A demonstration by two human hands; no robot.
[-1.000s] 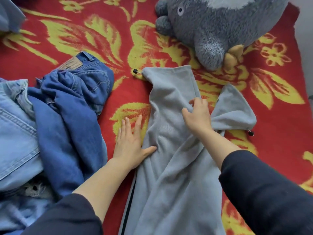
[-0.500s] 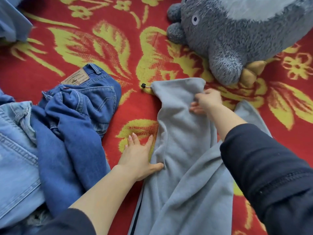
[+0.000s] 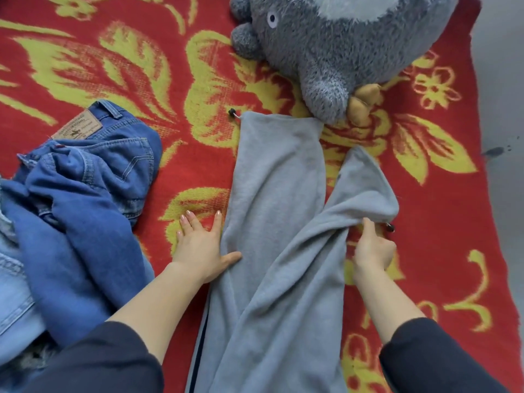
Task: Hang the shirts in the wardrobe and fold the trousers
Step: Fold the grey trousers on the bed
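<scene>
Grey fleece trousers (image 3: 278, 194) lie lengthwise on a red and yellow blanket (image 3: 170, 66), legs pointing away from me. The left leg lies flat and straight; the right leg is bunched and angled to the right. My left hand (image 3: 202, 245) lies flat with spread fingers at the trousers' left edge, thumb on the fabric. My right hand (image 3: 371, 248) pinches the bunched hem edge of the right leg, near a black cord stopper (image 3: 390, 227). Another cord stopper (image 3: 232, 112) sticks out at the left leg's hem.
A crumpled heap of dark blue jeans (image 3: 93, 177) and lighter denim (image 3: 14, 285) lies to the left. A large grey plush toy (image 3: 334, 43) sits at the far end, its paw touching the left leg's hem. Grey floor (image 3: 502, 109) shows past the blanket's right edge.
My right hand left the left leg's hem, came back toward me to the right and took hold of the right leg's edge. The left leg now lies smoother. My left hand stayed in place.
</scene>
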